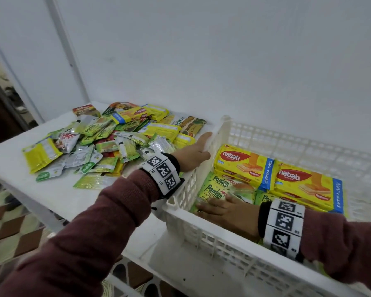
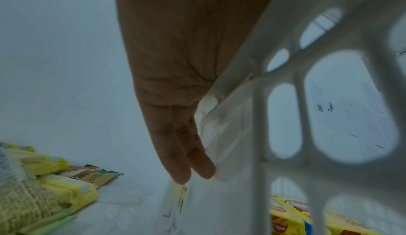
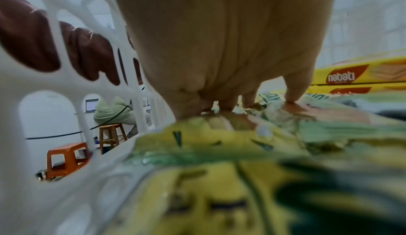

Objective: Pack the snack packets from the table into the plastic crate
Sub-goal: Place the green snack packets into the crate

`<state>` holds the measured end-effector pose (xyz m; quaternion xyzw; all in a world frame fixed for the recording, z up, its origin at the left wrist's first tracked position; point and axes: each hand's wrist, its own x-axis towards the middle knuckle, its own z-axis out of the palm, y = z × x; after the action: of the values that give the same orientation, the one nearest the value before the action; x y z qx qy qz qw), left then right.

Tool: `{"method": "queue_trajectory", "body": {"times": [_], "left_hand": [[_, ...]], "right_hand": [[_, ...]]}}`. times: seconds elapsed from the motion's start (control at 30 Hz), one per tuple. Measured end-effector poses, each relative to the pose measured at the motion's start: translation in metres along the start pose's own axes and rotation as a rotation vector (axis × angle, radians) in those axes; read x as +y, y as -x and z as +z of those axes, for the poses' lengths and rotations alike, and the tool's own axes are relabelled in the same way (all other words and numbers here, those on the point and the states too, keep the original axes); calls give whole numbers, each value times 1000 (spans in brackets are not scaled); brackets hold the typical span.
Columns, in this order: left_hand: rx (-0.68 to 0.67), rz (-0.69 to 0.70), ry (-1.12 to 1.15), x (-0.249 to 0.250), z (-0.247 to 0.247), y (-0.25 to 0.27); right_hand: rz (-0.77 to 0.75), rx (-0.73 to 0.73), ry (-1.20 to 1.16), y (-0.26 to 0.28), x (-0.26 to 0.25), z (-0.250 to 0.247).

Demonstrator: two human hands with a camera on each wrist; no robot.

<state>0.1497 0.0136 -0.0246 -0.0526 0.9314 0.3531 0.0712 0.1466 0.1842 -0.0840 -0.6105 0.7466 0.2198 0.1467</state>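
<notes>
Mid-pack, settling a packet in place. My right hand [image 1: 224, 207] is down inside the white slotted plastic crate [image 1: 204, 236], fingers spread and pressing flat on a green Pandan cake packet [image 1: 214, 190] in the near left corner; from the right wrist view the fingertips [image 3: 292, 104] bear on the crinkled wrapper, nothing pinched. My left hand [image 1: 196, 152] lies along the crate's left wall at the rim, fingers straight, steadying it; the left wrist view shows the fingers [image 2: 189, 159] flat against the white plastic, gripping nothing. Yellow Nabati wafer packs [image 1: 244, 165] sit stacked in two piles further back in the crate, just beside the green packets. Most of the load is not yet packed: a loose heap of green, yellow and silver snack packets [image 1: 107, 140] covers the white worktop [image 1: 58, 194] to the left of the crate. I judge the job well short of half done. Next move: lift the right hand off, send one hand to the heap, pick from its near edge, and lay the packets flat in the crate's open floor on the right.
</notes>
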Motion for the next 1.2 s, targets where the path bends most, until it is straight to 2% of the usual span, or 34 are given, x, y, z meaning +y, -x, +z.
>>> {"method": "queue_trajectory", "body": {"times": [0.13,0.23,0.3,0.4,0.5,0.6,0.7,0.8,0.9,1.03,1.1,1.2], "left_hand": [[9,2,22,-2,1,1],[22,11,11,-2,0,4],[31,26,-24,-1,-4,9],[63,62,-33,-2,-24,21],[172,137,-116,-16,-66,30],[238,162,-227,-40,-116,38],[252,115,-349,-74,-157,38],[172,67,-462,-110,-184,31],[28,46,-555,-145,-193,16],[-189,49,-603,-181,-181,-9],[-283,44,-623,-195,-172,-22],[-339,43,-684,-208,-167,-37]], "right_hand": [[-85,46,-107,-3,3,6],[-90,103,-256,2,3,-9],[-52,105,-349,16,9,-29],[8,91,-350,34,24,-68],[142,96,-331,41,33,-113],[270,154,-292,36,25,-168],[361,248,-310,7,13,-220],[434,301,-332,-47,9,-256],[571,249,-355,-115,13,-264],[728,128,-230,-189,26,-226],[776,94,-212,-205,30,-198],[871,37,-295,-217,23,-166]]}}
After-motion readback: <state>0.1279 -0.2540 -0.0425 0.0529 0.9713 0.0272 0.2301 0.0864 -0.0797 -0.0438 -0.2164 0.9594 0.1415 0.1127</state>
